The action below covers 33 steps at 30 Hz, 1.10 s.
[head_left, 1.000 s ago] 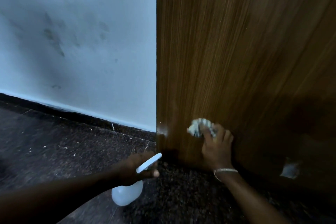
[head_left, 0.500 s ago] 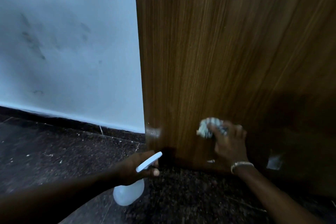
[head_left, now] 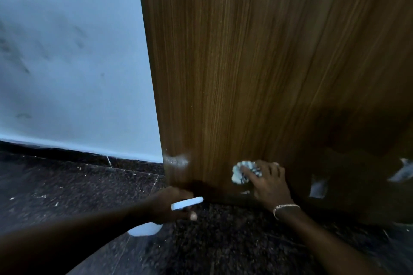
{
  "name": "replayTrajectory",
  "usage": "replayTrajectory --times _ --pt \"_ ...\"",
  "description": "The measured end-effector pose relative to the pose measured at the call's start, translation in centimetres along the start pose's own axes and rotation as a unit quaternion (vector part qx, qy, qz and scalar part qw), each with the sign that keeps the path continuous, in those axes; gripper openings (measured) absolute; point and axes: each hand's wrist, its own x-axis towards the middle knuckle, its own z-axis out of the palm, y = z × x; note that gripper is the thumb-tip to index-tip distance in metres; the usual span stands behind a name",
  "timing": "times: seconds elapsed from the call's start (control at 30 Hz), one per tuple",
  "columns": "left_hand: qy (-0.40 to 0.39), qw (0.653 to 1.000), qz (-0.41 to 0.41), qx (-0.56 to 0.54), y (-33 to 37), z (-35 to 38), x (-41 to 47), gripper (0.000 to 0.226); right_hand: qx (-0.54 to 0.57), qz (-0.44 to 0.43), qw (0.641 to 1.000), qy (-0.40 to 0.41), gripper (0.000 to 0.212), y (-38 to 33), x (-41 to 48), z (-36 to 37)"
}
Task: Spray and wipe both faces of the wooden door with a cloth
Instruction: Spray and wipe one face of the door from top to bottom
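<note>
Wiping: right hand (head_left: 269, 182) clenches cloth (head_left: 244, 171) on door (head_left: 245, 73); spray patch (head_left: 176, 160) left of grip; left hand (head_left: 169, 204) grips bottle (head_left: 145, 229).

The dark speckled stone-tile floor (head_left: 223, 241) is crossed by thin pale grout lines (head_left: 154, 184). Small whitish flecks of debris (head_left: 41, 196) lie scattered on its left part, near the black skirting strip (head_left: 67, 153).

Wooden door (head_left: 257, 62) fills centre and right of frame. Right hand (head_left: 269, 182), lower right of centre, presses a crumpled cloth (head_left: 240, 172) against the door face near its bottom edge. Left hand (head_left: 169, 204), lower centre, grips a white spray bottle (head_left: 145, 229). Whitish patch (head_left: 176, 160) at door's lower left corner. Scuffed wall (head_left: 67, 62) upper left; dark speckled floor (head_left: 55, 192) below.
</note>
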Motion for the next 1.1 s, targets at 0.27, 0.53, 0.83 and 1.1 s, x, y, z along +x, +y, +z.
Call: replayTrajectory --times 0.27,0.53,0.83,1.1 --pt "0.0 0.999 -0.005 -0.035 -1.8 -0.3 0.8 0.032 0.027 -0.114 0.993 -0.024 0.055 -9.2 4.1 4.0" --pt "0.003 0.999 0.013 -0.039 -1.2 0.6 2.5 0.035 -0.015 -0.052 0.998 -0.017 0.047 0.3 -6.3 5.8" --pt "0.012 0.996 0.027 -0.088 1.9 1.0 5.2 0.054 0.041 0.04 0.995 0.086 0.051 -1.8 -0.5 3.5" --pt "-0.007 0.99 0.036 -0.133 3.2 1.3 7.1 0.046 0.054 0.226 0.972 0.017 0.057 5.2 -8.9 3.6"
